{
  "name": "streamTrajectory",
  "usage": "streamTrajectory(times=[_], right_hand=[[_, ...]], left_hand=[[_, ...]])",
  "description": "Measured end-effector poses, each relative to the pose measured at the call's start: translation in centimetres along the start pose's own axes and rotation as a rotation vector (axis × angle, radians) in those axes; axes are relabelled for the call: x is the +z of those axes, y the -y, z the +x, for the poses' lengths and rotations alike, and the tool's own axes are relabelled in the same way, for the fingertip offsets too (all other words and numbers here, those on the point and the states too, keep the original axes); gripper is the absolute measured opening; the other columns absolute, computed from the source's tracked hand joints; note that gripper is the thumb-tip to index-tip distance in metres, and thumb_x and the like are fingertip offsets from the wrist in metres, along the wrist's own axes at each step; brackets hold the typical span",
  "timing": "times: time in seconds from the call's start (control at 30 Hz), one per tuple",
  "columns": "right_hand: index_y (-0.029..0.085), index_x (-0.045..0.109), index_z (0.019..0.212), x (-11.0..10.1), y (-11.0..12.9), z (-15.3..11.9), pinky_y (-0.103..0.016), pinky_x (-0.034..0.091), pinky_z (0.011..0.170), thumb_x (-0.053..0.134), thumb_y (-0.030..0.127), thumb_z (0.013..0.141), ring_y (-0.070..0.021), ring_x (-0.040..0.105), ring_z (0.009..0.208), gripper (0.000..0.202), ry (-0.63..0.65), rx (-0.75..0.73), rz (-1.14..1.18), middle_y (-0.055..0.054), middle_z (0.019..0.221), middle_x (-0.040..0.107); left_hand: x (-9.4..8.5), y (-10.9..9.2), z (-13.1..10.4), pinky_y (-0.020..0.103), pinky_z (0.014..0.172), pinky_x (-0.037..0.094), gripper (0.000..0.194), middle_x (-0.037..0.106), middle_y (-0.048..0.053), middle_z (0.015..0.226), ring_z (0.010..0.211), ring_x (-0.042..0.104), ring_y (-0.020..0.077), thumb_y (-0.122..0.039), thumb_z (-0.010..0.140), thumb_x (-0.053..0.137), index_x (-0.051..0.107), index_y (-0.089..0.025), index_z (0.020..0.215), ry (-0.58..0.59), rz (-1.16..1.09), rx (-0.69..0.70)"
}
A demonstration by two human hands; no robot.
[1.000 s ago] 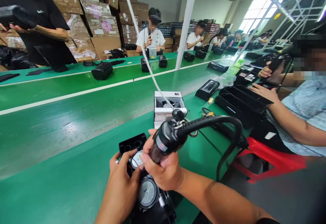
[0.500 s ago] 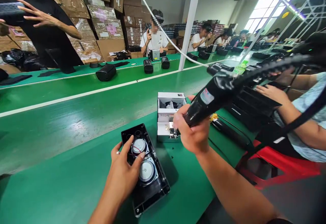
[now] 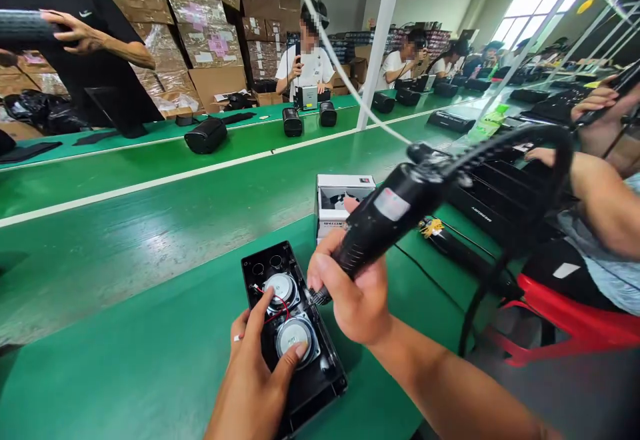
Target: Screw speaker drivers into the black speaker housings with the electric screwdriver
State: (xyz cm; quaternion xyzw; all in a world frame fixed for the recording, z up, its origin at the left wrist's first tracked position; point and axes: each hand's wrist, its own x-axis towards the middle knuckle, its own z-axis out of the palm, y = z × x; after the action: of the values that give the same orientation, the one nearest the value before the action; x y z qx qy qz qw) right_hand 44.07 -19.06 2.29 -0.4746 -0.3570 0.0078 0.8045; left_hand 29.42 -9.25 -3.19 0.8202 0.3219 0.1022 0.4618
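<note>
A black speaker housing [image 3: 313, 392] lies open on the green mat, with two round speaker drivers [image 3: 295, 337] and a red wire inside. My left hand [image 3: 263, 353] grips it from the left: the thumb presses on the lower driver, the index finger touches the upper one, and the other fingers curl at the left edge. Wrapped round a black electric screwdriver [image 3: 383, 220] is my right hand [image 3: 357, 293]. The tool slants down to the housing's right side, by the upper driver; its bit is hard to make out. Behind it, a white screw feeder [image 3: 345, 180] is partly hidden.
A green conveyor [image 3: 225, 190] runs beyond the mat, carrying black speakers [image 3: 206, 135]. A white post [image 3: 380, 47] rises behind. To the right are a black tube with yellow connectors [image 3: 433, 227], a red stool [image 3: 575, 313] and a co-worker's arm. Other people work across the line.
My right hand has brought the screwdriver down and left, from the screw feeder to the housing. My left thumb has moved onto the lower driver.
</note>
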Motion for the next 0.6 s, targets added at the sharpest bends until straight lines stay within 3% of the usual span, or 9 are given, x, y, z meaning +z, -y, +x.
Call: streamTrajectory(times=[0.2, 0.37, 0.6], right_hand=[[0.028, 0.049, 0.117, -0.2, -1.4, -0.3, -0.031, 0.053, 0.062, 0.066, 0.018, 0.094, -0.0115, 0.057, 0.061, 0.03, 0.025, 0.12, -0.016, 0.005, 0.083, 0.058], [0.026, 0.049, 0.103, -0.2, -1.5, -0.3, -0.031, 0.051, 0.063, 0.069, 0.019, 0.092, -0.012, 0.057, 0.061, 0.024, 0.037, 0.141, -0.004, 0.005, 0.079, 0.058], [0.026, 0.048, 0.1, 0.0, -1.7, -0.4, -0.028, 0.052, 0.06, 0.069, 0.018, 0.091, -0.0106, 0.057, 0.059, 0.025, 0.035, 0.17, 0.041, 0.006, 0.078, 0.057]], left_hand=[[0.1, -0.3, -0.4, 0.062, 0.122, 0.038, 0.073, 0.048, 0.007, 0.149, 0.142, 0.05, 0.0323, -0.055, 0.088, 0.064, 0.042, -0.037, 0.155, -0.021, -0.011, -0.015], [-0.7, 0.5, 0.0, 0.063, 0.12, 0.041, 0.082, 0.049, 0.007, 0.15, 0.142, 0.052, 0.0339, -0.06, 0.083, 0.07, 0.039, -0.041, 0.157, 0.058, 0.048, -0.019], [-0.7, 1.0, 0.3, 0.064, 0.12, 0.04, 0.081, 0.049, 0.006, 0.149, 0.143, 0.05, 0.033, -0.061, 0.085, 0.07, 0.037, -0.044, 0.157, 0.047, 0.084, 0.02]])
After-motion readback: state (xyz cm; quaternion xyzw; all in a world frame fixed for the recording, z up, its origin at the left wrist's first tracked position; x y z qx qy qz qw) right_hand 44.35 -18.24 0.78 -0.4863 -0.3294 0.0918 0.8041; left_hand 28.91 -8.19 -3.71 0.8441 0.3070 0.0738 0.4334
